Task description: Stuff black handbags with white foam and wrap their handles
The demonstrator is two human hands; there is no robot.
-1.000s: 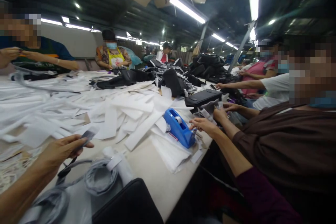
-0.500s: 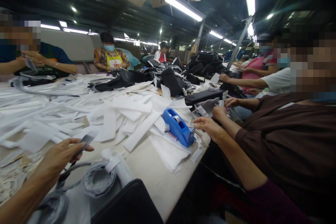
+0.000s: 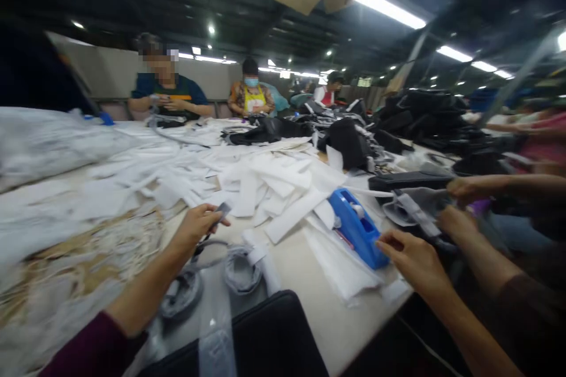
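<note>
Head view: left hand [image 3: 200,226] pinches a grey piece [image 3: 224,208]; right hand [image 3: 413,256], grip unclear, is near the blue tape dispenser [image 3: 365,238].

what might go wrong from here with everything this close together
The right hand sits right by the blue tape dispenser, so it might nudge it.

A co-worker's hands are close by and could bump the right hand.

The left hand holds a small grey piece at its fingertips, so it may slip.
</note>
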